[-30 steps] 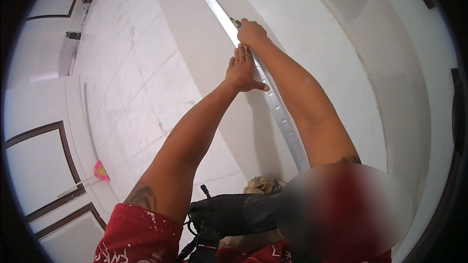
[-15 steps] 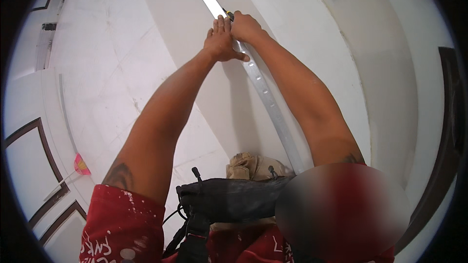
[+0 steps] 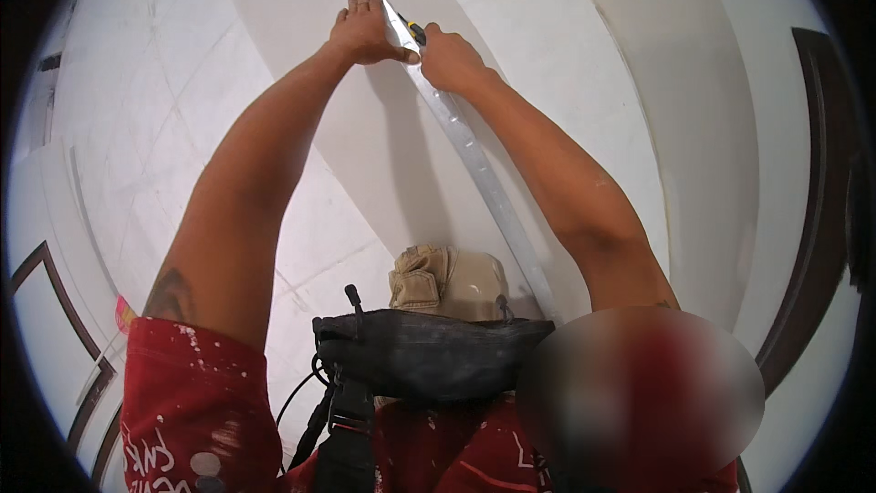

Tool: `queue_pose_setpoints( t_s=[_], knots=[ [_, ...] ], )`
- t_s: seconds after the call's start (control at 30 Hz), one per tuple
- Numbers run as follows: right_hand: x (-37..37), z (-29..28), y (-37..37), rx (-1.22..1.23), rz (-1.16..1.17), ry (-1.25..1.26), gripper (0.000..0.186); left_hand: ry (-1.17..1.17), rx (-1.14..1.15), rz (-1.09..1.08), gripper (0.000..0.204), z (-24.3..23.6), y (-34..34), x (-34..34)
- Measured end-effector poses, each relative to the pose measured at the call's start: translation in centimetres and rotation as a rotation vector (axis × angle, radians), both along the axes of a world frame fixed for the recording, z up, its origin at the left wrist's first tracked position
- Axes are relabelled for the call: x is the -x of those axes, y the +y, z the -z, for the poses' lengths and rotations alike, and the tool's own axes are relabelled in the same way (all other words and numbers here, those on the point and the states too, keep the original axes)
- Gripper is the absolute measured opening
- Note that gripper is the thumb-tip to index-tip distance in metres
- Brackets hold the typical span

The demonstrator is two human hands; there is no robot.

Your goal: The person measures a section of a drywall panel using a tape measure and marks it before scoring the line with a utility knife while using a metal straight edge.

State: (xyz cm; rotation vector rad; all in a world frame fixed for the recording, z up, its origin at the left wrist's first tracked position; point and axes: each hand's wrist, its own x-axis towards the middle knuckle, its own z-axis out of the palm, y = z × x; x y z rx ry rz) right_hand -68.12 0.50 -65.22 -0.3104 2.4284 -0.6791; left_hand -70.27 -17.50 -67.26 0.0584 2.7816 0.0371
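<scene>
A long silver metal strip with dents along it lies lengthwise on a pale grey board. My left hand rests flat on the strip, fingers stretched forward and thumb spread to the right across the metal. Just right of that thumb, my right hand is closed around a yellow and black utility knife. The knife lies along the strip's right edge. Its blade tip is too small to make out.
Pale floor tiles lie left of the board. A beige trouser knee is close to the strip's near end, beside a black waist bag. Dark-framed panels stand far right. A blurred patch covers the lower right.
My right hand with the knife has come nearer along the strip, from beyond my left fingertips to beside the left thumb. The whole view has shifted; the strip appears farther left.
</scene>
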Motion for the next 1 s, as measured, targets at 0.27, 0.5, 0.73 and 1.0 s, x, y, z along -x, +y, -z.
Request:
queue_pose_setpoints(
  t_s=[0.27, 0.5, 0.73, 1.0],
  knots=[
    [-15.2, -0.8, 11.2, -0.036, 0.033, -0.087, 0.027, -0.009, 0.016, 0.029, 0.146, 1.1, 2.1, -3.5],
    [-31.3, -3.9, 23.4, -0.191, 0.085, -0.317, 0.028, -0.002, 0.057, 0.109, 0.145, 2.5, 1.4, -2.8],
    [-48.5, -6.9, 35.8, -0.504, 0.149, -0.609, 0.036, -0.004, 0.018, 0.126, 0.147, 3.1, 1.0, -2.5],
    [-50.9, -4.0, 36.8, -0.076, 0.709, -0.258, 0.046, 0.082, -0.104, 0.157, 0.126, 3.9, 0.0, -1.9]
  ],
)
